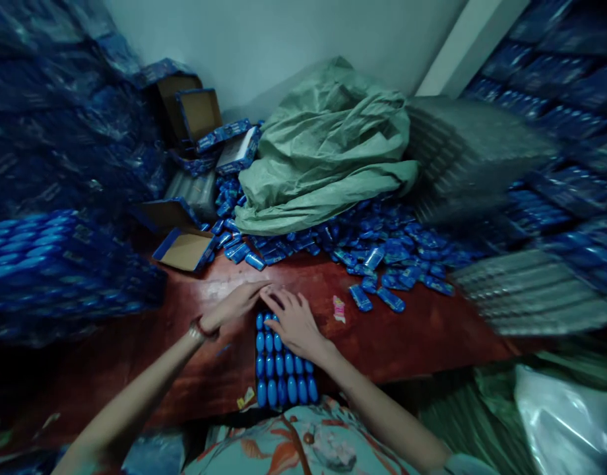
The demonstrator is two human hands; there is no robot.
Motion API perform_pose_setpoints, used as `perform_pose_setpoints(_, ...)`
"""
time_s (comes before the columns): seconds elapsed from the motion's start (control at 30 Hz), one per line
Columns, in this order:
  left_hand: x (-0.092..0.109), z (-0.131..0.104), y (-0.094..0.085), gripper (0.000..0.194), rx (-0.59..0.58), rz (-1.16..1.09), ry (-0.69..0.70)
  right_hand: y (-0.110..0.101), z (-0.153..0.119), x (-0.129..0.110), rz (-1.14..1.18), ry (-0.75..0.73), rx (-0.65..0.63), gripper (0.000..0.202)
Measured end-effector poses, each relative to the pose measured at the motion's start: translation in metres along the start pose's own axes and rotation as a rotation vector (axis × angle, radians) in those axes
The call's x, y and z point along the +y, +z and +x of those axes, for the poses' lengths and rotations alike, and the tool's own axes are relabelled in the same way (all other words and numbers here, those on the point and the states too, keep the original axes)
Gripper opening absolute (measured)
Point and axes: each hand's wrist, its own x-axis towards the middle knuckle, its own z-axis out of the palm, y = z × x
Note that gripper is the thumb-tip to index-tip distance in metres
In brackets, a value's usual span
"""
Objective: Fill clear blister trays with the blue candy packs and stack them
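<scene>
A block of glossy blue oval pieces (280, 366) in rows lies at the table's near edge, right in front of my body. My right hand (294, 324) rests over the far rows of it, palm down, with its fingers stretched out and slightly apart. My left hand (238, 305) reaches to the far left corner of the block, its fingers straight. Their tips meet or overlap the right hand's fingertips, and I cannot tell whether anything small lies under them. The far pieces are partly hidden by my hands.
Loose blue packets (392, 257) are heaped across the back of the red-brown table (209, 356), under a green sack (328, 152). Open boxes (187, 249) stand at left. Stacked blue packs (61, 277) and clear plastic trays (521, 290) flank the table. A pink wrapper (338, 309) lies right.
</scene>
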Motion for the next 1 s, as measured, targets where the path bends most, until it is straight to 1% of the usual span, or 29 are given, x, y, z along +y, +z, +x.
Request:
perform_pose_setpoints(0.03, 0.002, -0.016, 0.014, 0.044, 0.195, -0.026, -0.062, 0.001, 0.001, -0.001, -0.016, 0.005, -0.002, 0.055)
perform_pose_setpoints(0.07, 0.004, -0.032, 0.032, 0.048, 0.331, -0.061, -0.129, 0.002, 0.001, -0.003, -0.027, 0.022, 0.000, 0.057)
perform_pose_setpoints(0.1, 0.006, -0.046, 0.052, 0.053, 0.422, -0.097, -0.174, 0.004, 0.002, -0.005, -0.032, 0.048, 0.004, 0.058)
perform_pose_setpoints(0.13, 0.008, -0.059, 0.073, 0.057, 0.483, -0.125, -0.207, 0.005, 0.003, -0.008, -0.030, 0.073, 0.009, 0.060)
perform_pose_setpoints(0.17, 0.009, -0.070, 0.091, 0.060, 0.477, -0.148, -0.238, 0.006, 0.005, -0.010, -0.021, 0.092, 0.018, 0.060)
perform_pose_setpoints(0.2, 0.010, -0.078, 0.107, 0.062, 0.522, -0.140, -0.278, 0.007, 0.006, -0.010, -0.001, 0.094, 0.030, 0.059)
perform_pose_setpoints(0.23, 0.012, -0.082, 0.118, 0.064, 0.511, -0.097, -0.273, 0.008, 0.008, -0.008, 0.030, 0.079, 0.051, 0.055)
perform_pose_setpoints(0.27, 0.014, -0.084, 0.125, 0.064, 0.506, -0.029, -0.243, 0.007, 0.007, -0.004, 0.069, 0.053, 0.086, 0.050)
perform_pose_setpoints(0.3, 0.017, -0.082, 0.127, 0.063, 0.517, 0.057, -0.208, 0.005, 0.004, 0.005, 0.110, 0.033, 0.143, 0.043)
perform_pose_setpoints(0.33, 0.021, -0.079, 0.127, 0.063, 0.532, 0.149, -0.172, 0.001, -0.003, 0.017, 0.144, 0.044, 0.230, 0.036)
perform_pose_setpoints(0.37, 0.026, -0.075, 0.124, 0.063, 0.555, 0.237, -0.142, -0.004, -0.015, 0.032, 0.161, 0.126, 0.356, 0.031)
perform_pose_setpoints(0.4, 0.032, -0.071, 0.121, 0.064, 0.570, 0.313, -0.118, -0.012, -0.033, 0.051, 0.158, 0.273, 0.509, 0.028)
perform_pose_setpoints(0.43, 0.040, -0.067, 0.119, 0.066, 0.573, 0.375, -0.090, -0.021, -0.056, 0.072, 0.139, 0.471, 0.678, 0.028)
perform_pose_setpoints(0.47, 0.048, -0.063, 0.118, 0.067, 0.554, 0.426, -0.050, -0.033, -0.085, 0.094, 0.093, 0.760, 0.859, 0.030)
perform_pose_setpoints(0.5, 0.055, -0.060, 0.119, 0.067, 0.519, 0.469, 0.011, -0.044, -0.117, 0.118, 0.059, 0.923, 0.947, 0.033)
perform_pose_setpoints(0.57, 0.068, -0.056, 0.125, 0.065, 0.446, 0.542, 0.145, -0.067, -0.190, 0.162, -0.007, 1.171, 1.075, 0.041)
perform_pose_setpoints(0.6, 0.072, -0.054, 0.129, 0.064, 0.429, 0.571, 0.191, -0.076, -0.226, 0.181, -0.047, 1.313, 1.133, 0.044)
perform_pose_setpoints(0.67, 0.075, -0.050, 0.135, 0.063, 0.418, 0.614, 0.235, -0.085, -0.291, 0.209, -0.110, 1.570, 1.191, 0.047)
perform_pose_setpoints(0.7, 0.074, -0.048, 0.135, 0.063, 0.419, 0.628, 0.238, -0.085, -0.317, 0.220, -0.126, 1.675, 1.194, 0.050)
perform_pose_setpoints(0.77, 0.070, -0.042, 0.132, 0.061, 0.419, 0.652, 0.235, -0.079, -0.353, 0.234, -0.133, 1.815, 1.154, 0.049)
perform_pose_setpoints(0.83, 0.065, -0.036, 0.126, 0.059, 0.420, 0.672, 0.237, -0.069, -0.372, 0.244, -0.123, 1.867, 1.089, 0.038)
perform_pose_setpoints(0.9, 0.061, -0.031, 0.119, 0.059, 0.427, 0.689, 0.239, -0.064, -0.380, 0.252, -0.108, 1.864, 1.034, 0.027)
perform_pose_setpoints(0.93, 0.059, -0.029, 0.117, 0.060, 0.429, 0.695, 0.242, -0.064, -0.382, 0.255, -0.100, 1.857, 1.017, 0.025)
perform_pose_setpoints(1.0, 0.056, -0.028, 0.113, 0.060, 0.419, 0.698, 0.254, -0.072, -0.387, 0.260, -0.082, 1.836, 1.004, 0.028)
